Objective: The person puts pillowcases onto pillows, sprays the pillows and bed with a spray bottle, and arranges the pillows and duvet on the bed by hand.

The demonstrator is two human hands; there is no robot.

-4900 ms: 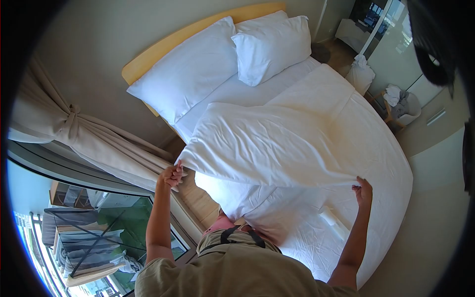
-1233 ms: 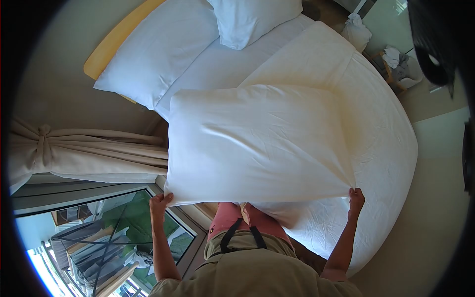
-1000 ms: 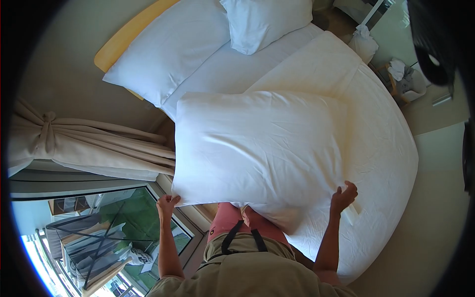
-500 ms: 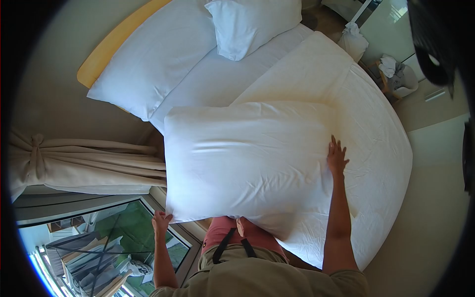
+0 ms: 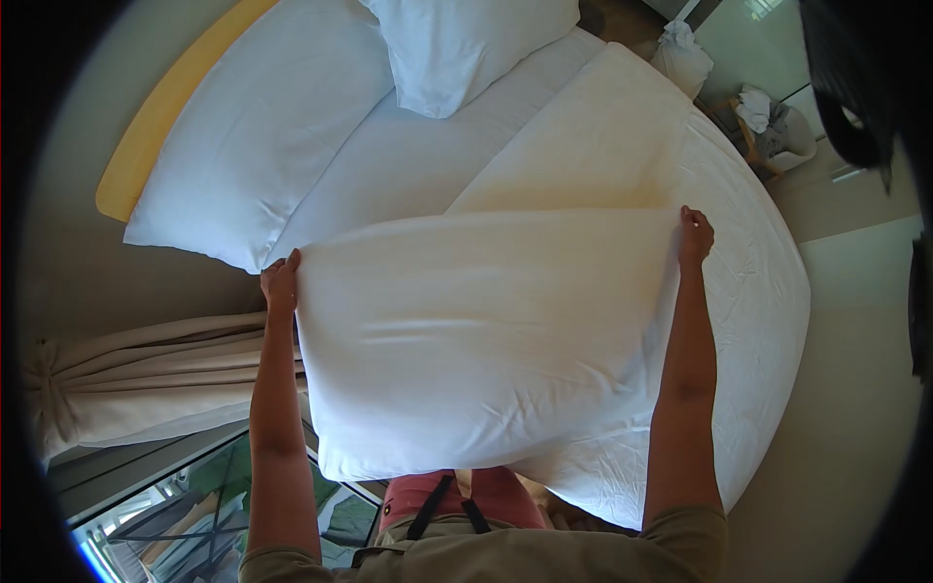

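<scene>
A large white pillow [image 5: 476, 330] lies across the near side of the bed, right in front of my body. Its far left corner is gripped by my left hand [image 5: 280, 279], fingers closed on the fabric. At the far right corner, my right hand [image 5: 695, 235] is closed on the pillow too, with the arm stretched along its right side. Light creases run over the pillow's middle and lower right. Beneath and beyond it spreads the white bed cover [image 5: 593, 136], folded back at an angle.
Another white pillow [image 5: 262, 126] lies by the yellow headboard [image 5: 165, 117], with a further pillow [image 5: 466, 49] at the top. Beige curtains [image 5: 175, 369] and a glass window [image 5: 224, 505] are on the left. A chair [image 5: 792, 141] with cloths stands at the upper right.
My left hand has moved from the pillow's near left corner up to its far left corner. My right hand has slid up to the far right corner and closed.
</scene>
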